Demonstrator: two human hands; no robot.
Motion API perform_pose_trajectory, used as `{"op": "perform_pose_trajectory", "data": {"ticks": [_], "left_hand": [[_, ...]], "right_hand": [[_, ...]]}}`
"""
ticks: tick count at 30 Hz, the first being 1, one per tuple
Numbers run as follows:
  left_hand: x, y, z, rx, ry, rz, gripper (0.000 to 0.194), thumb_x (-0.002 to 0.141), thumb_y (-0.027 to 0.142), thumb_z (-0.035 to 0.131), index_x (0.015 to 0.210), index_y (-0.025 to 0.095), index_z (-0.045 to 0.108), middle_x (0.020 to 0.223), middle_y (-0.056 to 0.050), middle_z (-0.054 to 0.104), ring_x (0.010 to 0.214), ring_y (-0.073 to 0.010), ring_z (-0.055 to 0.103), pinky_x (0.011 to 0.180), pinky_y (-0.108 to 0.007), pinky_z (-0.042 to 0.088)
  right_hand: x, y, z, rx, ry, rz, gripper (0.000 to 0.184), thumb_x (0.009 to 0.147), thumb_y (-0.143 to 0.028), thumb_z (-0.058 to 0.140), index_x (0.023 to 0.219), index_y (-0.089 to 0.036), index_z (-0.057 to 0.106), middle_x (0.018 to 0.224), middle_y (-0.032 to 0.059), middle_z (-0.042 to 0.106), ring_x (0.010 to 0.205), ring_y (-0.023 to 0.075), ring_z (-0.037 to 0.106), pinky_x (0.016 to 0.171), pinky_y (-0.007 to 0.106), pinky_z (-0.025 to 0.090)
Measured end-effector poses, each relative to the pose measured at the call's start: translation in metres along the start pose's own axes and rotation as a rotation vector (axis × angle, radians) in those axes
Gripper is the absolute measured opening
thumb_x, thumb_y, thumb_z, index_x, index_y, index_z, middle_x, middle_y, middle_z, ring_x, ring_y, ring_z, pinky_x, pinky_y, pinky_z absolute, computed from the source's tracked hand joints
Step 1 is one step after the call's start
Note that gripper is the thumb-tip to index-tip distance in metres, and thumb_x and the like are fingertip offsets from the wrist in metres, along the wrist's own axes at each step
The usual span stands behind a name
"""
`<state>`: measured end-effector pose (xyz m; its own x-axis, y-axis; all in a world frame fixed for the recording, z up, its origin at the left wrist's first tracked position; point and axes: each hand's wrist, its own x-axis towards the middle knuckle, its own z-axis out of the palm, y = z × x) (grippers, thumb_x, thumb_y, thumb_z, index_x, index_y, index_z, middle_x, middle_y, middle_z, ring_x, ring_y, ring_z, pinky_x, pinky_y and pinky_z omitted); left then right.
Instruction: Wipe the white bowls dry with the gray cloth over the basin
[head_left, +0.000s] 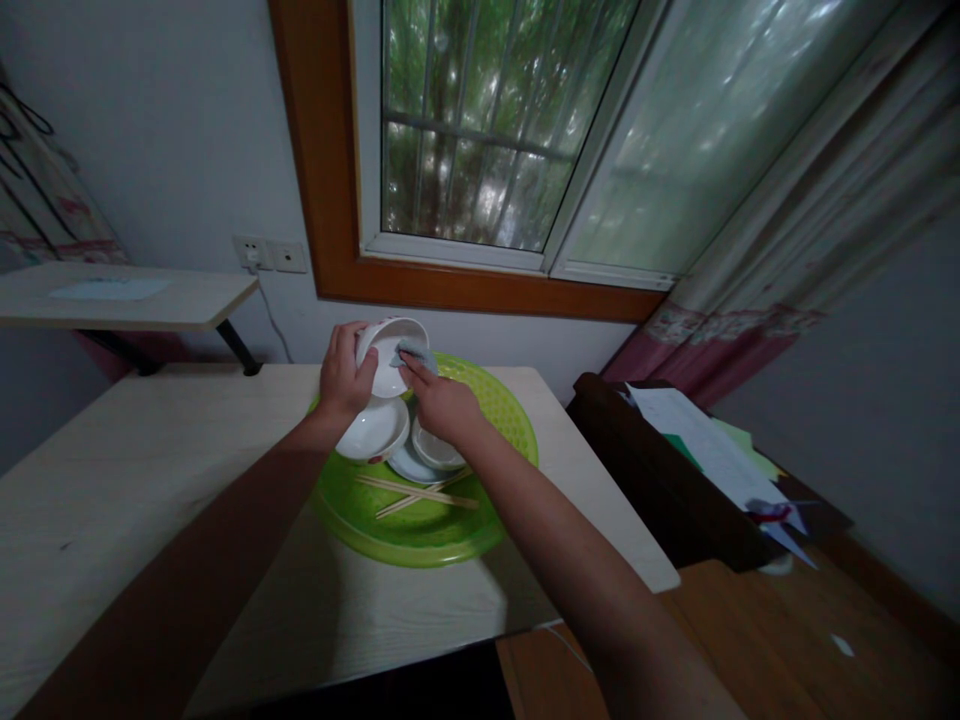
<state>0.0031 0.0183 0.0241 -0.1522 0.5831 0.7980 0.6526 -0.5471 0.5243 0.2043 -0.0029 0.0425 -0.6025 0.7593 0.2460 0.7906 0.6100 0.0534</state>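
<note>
My left hand [347, 372] grips a white bowl [385, 378] by its left side, tilted so its inside faces me. A grey-blue cloth [416, 356] is pressed by my right hand [444, 398] against the bowl's inner right side. Beneath them lies a round green tray [420, 548]. On it sit a second white bowl [373, 430], a smaller bowl [437, 452] partly hidden by my right hand, and a white plate [409, 465] under that one. Several wooden chopsticks [420, 490] lie crossed at the tray's near side.
The tray stands on a pale wooden table [187, 450]. A raised shelf [187, 305] on black legs is at the left. Behind are a wall socket [268, 254] and a barred window [487, 130]. Papers [705, 450] lie on a dark cabinet [645, 490] at the right.
</note>
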Motion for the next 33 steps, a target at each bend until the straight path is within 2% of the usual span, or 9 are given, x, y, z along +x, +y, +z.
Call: {"op": "perform_pose_trajectory", "data": {"ticks": [4, 7, 12, 15, 20, 25, 29, 33], "left_hand": [[0.0, -0.001, -0.001, 0.035, 0.014, 0.018, 0.035, 0.09, 0.03, 0.051, 0.124, 0.022, 0.054, 0.118, -0.011, 0.059, 0.115, -0.0271, 0.058, 0.104, -0.045, 0.048], [0.0, -0.001, -0.002, 0.053, 0.041, 0.013, 0.035, 0.09, 0.03, 0.051, 0.124, 0.022, 0.054, 0.118, -0.011, 0.059, 0.116, -0.0272, 0.058, 0.104, -0.045, 0.047], [0.0, 0.0, -0.003, 0.065, 0.073, -0.005, 0.032, 0.092, 0.03, 0.05, 0.123, 0.023, 0.055, 0.118, -0.011, 0.059, 0.115, -0.0277, 0.058, 0.104, -0.046, 0.048], [0.0, -0.001, -0.003, 0.058, 0.077, -0.009, 0.032, 0.092, 0.03, 0.05, 0.122, 0.023, 0.055, 0.118, -0.011, 0.059, 0.115, -0.0283, 0.058, 0.104, -0.048, 0.047], [0.0, -0.002, -0.002, 0.045, 0.089, -0.022, 0.03, 0.092, 0.029, 0.05, 0.122, 0.024, 0.055, 0.119, -0.012, 0.059, 0.116, -0.0292, 0.057, 0.105, -0.05, 0.047], [0.0, 0.0, -0.002, 0.053, 0.086, -0.036, 0.03, 0.092, 0.028, 0.05, 0.121, 0.023, 0.055, 0.118, -0.012, 0.059, 0.115, -0.0293, 0.058, 0.104, -0.051, 0.047], [0.0, 0.0, -0.001, 0.046, 0.097, -0.043, 0.03, 0.091, 0.028, 0.051, 0.12, 0.023, 0.055, 0.118, -0.012, 0.06, 0.114, -0.0285, 0.059, 0.103, -0.05, 0.048], [0.0, -0.001, -0.001, 0.061, 0.089, -0.052, 0.03, 0.091, 0.027, 0.052, 0.12, 0.023, 0.055, 0.118, -0.011, 0.061, 0.114, -0.0282, 0.059, 0.103, -0.049, 0.049]], "right_hand": [[0.0, 0.001, -0.001, 0.032, -0.011, -0.034, 0.064, 0.097, -0.021, 0.041, 0.16, -0.031, 0.036, 0.172, -0.0013, 0.021, 0.112, 0.0275, 0.071, 0.097, 0.048, 0.06], [0.0, 0.002, 0.003, 0.143, -0.026, -0.108, 0.066, 0.094, -0.02, 0.046, 0.159, -0.033, 0.038, 0.171, -0.0019, 0.026, 0.123, 0.0268, 0.067, 0.105, 0.046, 0.057], [0.006, 0.006, 0.014, 0.425, -0.017, -0.246, 0.073, 0.086, -0.009, 0.047, 0.156, -0.027, 0.043, 0.168, 0.0011, 0.033, 0.147, 0.0195, 0.048, 0.12, 0.041, 0.042], [0.009, 0.008, 0.017, 0.546, -0.035, -0.309, 0.076, 0.083, -0.006, 0.049, 0.156, -0.025, 0.044, 0.167, 0.0027, 0.035, 0.151, 0.0178, 0.042, 0.124, 0.042, 0.036], [0.009, 0.011, 0.015, 0.633, -0.066, -0.353, 0.075, 0.084, -0.008, 0.054, 0.156, -0.027, 0.044, 0.167, 0.0039, 0.036, 0.153, 0.0189, 0.038, 0.125, 0.046, 0.034], [0.008, 0.012, 0.015, 0.637, -0.052, -0.343, 0.074, 0.084, -0.008, 0.055, 0.155, -0.029, 0.044, 0.166, 0.002, 0.037, 0.152, 0.0179, 0.04, 0.124, 0.045, 0.036], [0.008, 0.012, 0.014, 0.659, -0.024, -0.332, 0.067, 0.085, -0.009, 0.056, 0.151, -0.025, 0.051, 0.163, 0.004, 0.044, 0.148, 0.0181, 0.046, 0.122, 0.041, 0.039], [0.01, 0.013, 0.017, 0.683, 0.037, -0.343, 0.065, 0.083, -0.006, 0.055, 0.145, -0.026, 0.058, 0.155, 0.0044, 0.054, 0.144, 0.0206, 0.052, 0.119, 0.044, 0.042]]}}
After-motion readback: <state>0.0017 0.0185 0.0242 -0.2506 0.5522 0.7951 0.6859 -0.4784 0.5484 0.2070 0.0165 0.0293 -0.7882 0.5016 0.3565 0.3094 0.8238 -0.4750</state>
